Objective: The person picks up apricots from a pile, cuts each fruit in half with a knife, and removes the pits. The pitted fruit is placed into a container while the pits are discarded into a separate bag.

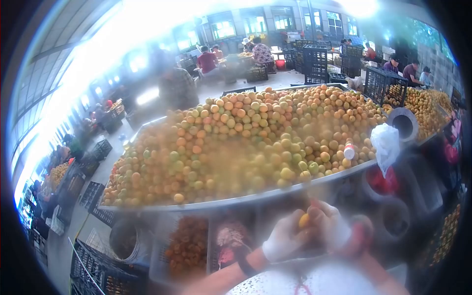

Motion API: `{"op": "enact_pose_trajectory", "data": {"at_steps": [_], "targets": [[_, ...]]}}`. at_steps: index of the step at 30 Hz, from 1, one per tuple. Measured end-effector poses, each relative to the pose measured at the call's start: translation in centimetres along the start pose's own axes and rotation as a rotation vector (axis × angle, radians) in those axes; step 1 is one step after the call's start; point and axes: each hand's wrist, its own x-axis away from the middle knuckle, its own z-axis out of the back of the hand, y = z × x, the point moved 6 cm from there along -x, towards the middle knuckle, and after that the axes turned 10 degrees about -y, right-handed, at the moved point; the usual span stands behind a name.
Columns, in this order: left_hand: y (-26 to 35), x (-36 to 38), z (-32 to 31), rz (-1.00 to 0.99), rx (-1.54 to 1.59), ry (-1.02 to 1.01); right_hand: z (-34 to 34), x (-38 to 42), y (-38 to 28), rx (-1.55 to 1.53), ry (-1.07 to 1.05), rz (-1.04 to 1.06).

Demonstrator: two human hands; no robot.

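Both of my hands wear whitish gloves and meet low in the view, in front of the table's metal edge. My left hand (pixel 286 236) has its fingers closed round a small yellow-orange fruit (pixel 304 221). Close against it on the right, my right hand (pixel 330 223) has its fingers bent together by the fruit; haze hides what they grip. Beyond them a large heap of orange and green-yellow fruits (pixel 241 118) fills the metal-edged table (pixel 236 200). Below the edge, left of my hands, a bin holds brownish-orange pieces (pixel 188 246).
A white plastic bag (pixel 385 142) hangs at the table's right edge, near a grey ring-shaped container (pixel 403 124) and a small white bottle (pixel 349 151). Black crates (pixel 385 84) stand behind the heap. A round bin (pixel 124 240) is at lower left. Several people sit farther back.
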Motion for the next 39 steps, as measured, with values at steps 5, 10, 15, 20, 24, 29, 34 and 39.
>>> {"op": "enact_pose_trajectory", "data": {"at_steps": [5, 10, 15, 20, 24, 29, 34, 39], "targets": [[-0.7, 0.3, -0.4, 0.259, 0.33, -0.046, -0.1, 0.5, -0.4, 0.212, 0.185, 0.26], [0.2, -0.1, -1.2, 0.2, 0.832, -0.14, -0.4, 0.7, -2.6, 0.497, 0.242, 0.399], [0.3, 0.4, -1.1, 0.362, 1.038, 0.033, 0.4, 0.2, -1.6, 0.493, 0.272, 0.403], [-2.2, 1.5, 1.4, 0.29, 0.885, 0.226, 0.4, 2.0, -4.5, 0.698, 0.304, 0.529], [-2.2, 2.1, 2.3, 0.226, 0.763, 0.237, -0.2, 3.2, -4.6, 0.788, 0.297, 0.546], [-1.3, 1.6, 1.4, 0.21, 1.024, 0.251, -0.8, 4.0, -5.7, 0.069, 0.219, 0.477], [-0.9, 0.9, 0.9, 0.081, 0.951, 0.178, -0.9, 3.9, -4.7, 0.015, 0.164, 0.418], [-0.2, 0.7, 0.5, 0.065, 0.84, 0.14, -1.4, 3.0, -4.1, 0.021, 0.057, 0.436]]}}
